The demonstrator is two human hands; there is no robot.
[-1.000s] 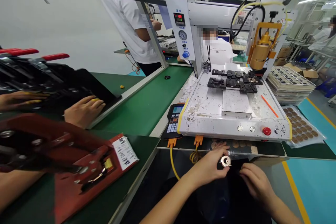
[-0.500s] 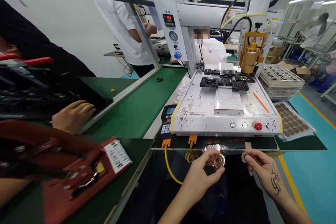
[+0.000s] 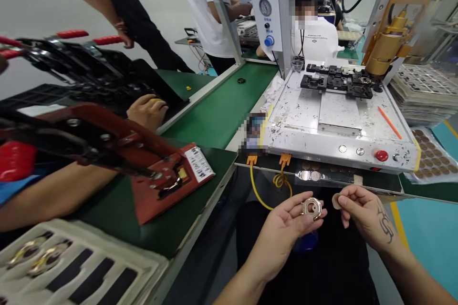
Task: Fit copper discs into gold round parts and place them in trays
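Observation:
My left hand holds a small round gold-coloured metal ring part by its fingertips, low in the middle of the view. Just to its right, my right hand pinches a small tan disc between thumb and fingers. Both hands hover over my dark lap, below the front edge of the white dispensing machine. A clear strip with round discs lies on the ledge right above my hands.
A black fixture row sits under the gold dispensing head. A co-worker's hand rests by a black press at left; a red hand press stands on the green bench. Trays, a disc sheet lie right.
The view has tipped down and left, showing a white tray at the bottom left. My hands stay close together, with the ring part now turned face up in my left fingers.

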